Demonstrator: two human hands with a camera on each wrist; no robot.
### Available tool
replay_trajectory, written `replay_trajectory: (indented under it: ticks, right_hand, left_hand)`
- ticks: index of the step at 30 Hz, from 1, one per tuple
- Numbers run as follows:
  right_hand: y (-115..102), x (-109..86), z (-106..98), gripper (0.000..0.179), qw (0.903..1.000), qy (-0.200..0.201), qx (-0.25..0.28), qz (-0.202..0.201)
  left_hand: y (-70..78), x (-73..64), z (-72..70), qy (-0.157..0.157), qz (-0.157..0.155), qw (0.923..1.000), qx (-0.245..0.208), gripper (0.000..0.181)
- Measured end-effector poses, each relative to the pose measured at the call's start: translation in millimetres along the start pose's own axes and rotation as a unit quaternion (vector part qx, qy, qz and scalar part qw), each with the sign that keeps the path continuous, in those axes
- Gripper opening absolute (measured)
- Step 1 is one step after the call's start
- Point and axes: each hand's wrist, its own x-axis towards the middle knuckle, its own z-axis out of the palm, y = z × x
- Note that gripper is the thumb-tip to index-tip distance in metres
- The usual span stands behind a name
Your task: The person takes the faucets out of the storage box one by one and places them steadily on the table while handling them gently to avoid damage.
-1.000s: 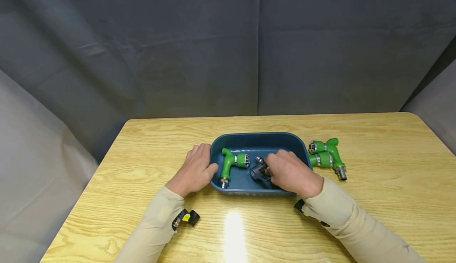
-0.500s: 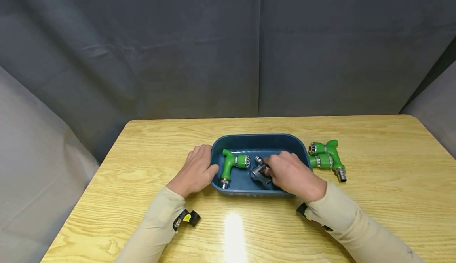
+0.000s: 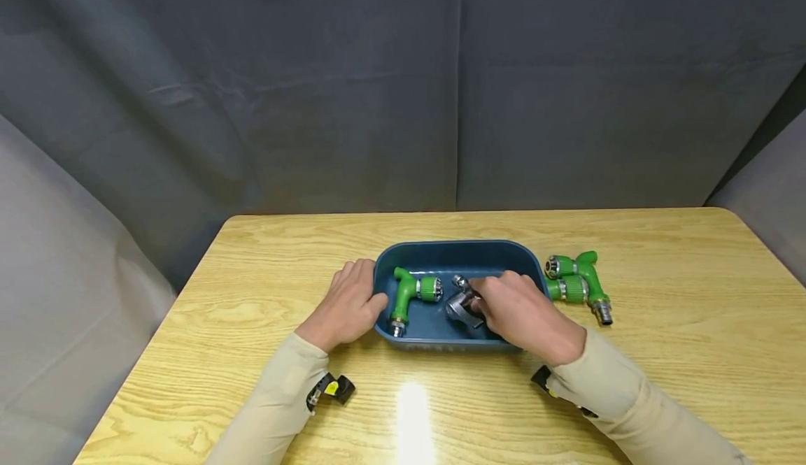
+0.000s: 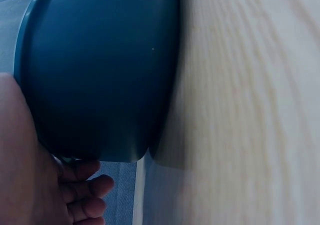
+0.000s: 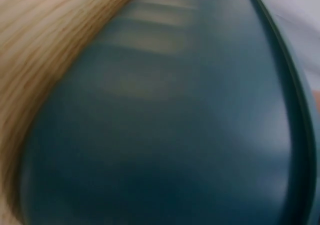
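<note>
A dark blue plastic tub (image 3: 441, 345) stands on the table, also filling much of both wrist views. My left hand (image 3: 348, 305) grips its left end, thumb over the rim and fingers outside; in the left wrist view the fingertips (image 4: 102, 186) curl at the tub's end. Inside the tub my right hand (image 3: 525, 311) holds a silver metal tap (image 3: 462, 308), whose grip end is hidden under the fingers. A green tap (image 3: 406, 297) with a metal-ringed knob lies in the tub's left part. The right wrist view shows only the tub's outer wall (image 5: 165, 125).
Right of the tub lie two more green taps: one (image 3: 588, 276) in full view, another (image 3: 569, 288) partly hidden by the tub's end. The wooden table (image 3: 252, 269) ends at the back before a grey curtain (image 3: 340, 101).
The silver tap has turned and shifted slightly inside the tub, with my right hand moving a little to the right. My left hand stays on the tub's end.
</note>
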Motion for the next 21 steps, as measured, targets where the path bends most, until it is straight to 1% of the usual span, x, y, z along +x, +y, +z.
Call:
replay_trajectory:
  ticks: [9,17,21]
  right_hand:
    - [2.9,-1.7,-1.6,0.003,0.9998,0.021,-0.001,-0.006]
    - [5.1,-2.4,-0.6,0.003,0.9996,0.028,-0.002,-0.006]
    - [5.9,-2.8,-1.5,0.008,0.9995,0.032,-0.001,-0.002]
  left_hand:
    - [-0.5,-0.6,0.4,-0.003,-0.003,1.0000,-0.001,0.041]
    - [-0.9,-0.2,1.1,-0.003,-0.001,1.0000,0.000,0.040]
    - [-1.1,0.0,1.1,-0.002,-0.001,1.0000,0.003,0.039]
